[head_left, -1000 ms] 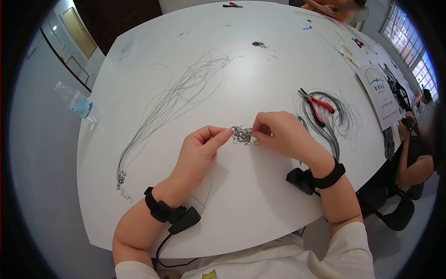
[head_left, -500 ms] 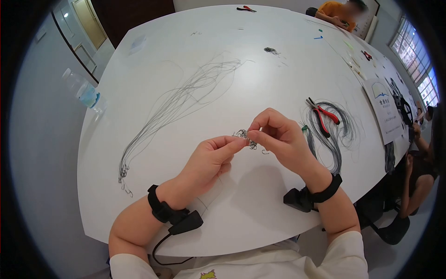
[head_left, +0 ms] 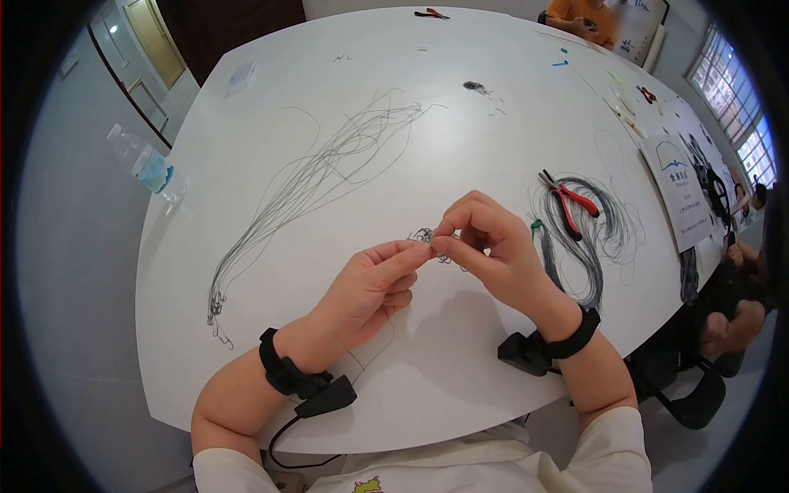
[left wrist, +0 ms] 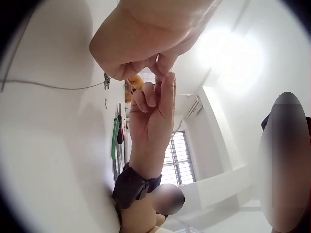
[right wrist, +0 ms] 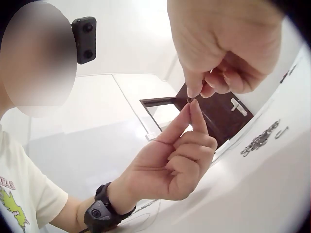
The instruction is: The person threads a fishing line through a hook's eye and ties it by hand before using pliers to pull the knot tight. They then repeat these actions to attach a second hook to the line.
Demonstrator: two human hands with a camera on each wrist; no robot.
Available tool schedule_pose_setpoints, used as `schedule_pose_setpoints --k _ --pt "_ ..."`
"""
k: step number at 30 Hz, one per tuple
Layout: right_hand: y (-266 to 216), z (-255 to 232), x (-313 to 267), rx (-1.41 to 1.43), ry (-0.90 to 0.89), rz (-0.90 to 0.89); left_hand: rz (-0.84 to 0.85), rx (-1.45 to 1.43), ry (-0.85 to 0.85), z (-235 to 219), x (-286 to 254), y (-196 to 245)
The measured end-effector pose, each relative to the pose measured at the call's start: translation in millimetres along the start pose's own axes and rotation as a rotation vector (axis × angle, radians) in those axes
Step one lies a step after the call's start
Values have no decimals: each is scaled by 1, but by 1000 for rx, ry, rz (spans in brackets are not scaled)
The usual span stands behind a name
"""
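Observation:
My left hand (head_left: 371, 287) pinches a thin fishing line between thumb and forefinger, and the line (head_left: 380, 352) trails down onto the table below it. Thumb and forefinger of my right hand (head_left: 497, 255) meet the left fingertips, pinching a small fish hook. In the right wrist view a dark bit of that hook (right wrist: 190, 100) shows between the fingertips; the rest is hidden. Just behind the hands, partly covered by them, lies a pile of fish hooks (head_left: 423, 235). One loose hook (right wrist: 281, 133) lies beside this pile in the right wrist view.
A bundle of hooked lines (head_left: 271, 218) stretches across the left of the table. Red-handled pliers (head_left: 573, 209) lie on a coil of lines (head_left: 612, 209) at the right. A water bottle (head_left: 152, 168), a second hook pile (head_left: 474, 86) and a printed sign (head_left: 678, 197) stand or lie farther out.
My right hand has left the hook pile and come up to the left fingertips. The left hand has shifted in to meet it; both have stayed nearly still over the last half second.

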State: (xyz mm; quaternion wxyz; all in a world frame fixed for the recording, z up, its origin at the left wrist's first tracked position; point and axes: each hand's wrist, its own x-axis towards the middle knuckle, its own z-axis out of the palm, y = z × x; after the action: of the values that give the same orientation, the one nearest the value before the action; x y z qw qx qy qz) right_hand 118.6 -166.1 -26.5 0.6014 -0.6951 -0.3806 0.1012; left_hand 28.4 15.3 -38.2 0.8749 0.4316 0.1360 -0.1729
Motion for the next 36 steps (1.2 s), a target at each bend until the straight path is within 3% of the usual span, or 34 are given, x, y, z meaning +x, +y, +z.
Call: schedule_pose_setpoints --k 10,23,26,28,34,36 --pt "-11 -7 -1 -324 -22 -160 52 157 56 2 0 -2" --pt "-7 -3 0 -254 29 -226 32 34 -19 2 -1 0" --pt "-13 -8 -1 -329 6 -213 78 115 10 2 -2 1" --pt "-17 -10 -1 -496 75 -225 144 252 128 5 -4 2" --pt "-7 -7 -2 -630 10 -374 199 314 164 5 -3 -2" --pt "-11 -8 -2 -599 17 -315 196 306 182 8 -4 0"
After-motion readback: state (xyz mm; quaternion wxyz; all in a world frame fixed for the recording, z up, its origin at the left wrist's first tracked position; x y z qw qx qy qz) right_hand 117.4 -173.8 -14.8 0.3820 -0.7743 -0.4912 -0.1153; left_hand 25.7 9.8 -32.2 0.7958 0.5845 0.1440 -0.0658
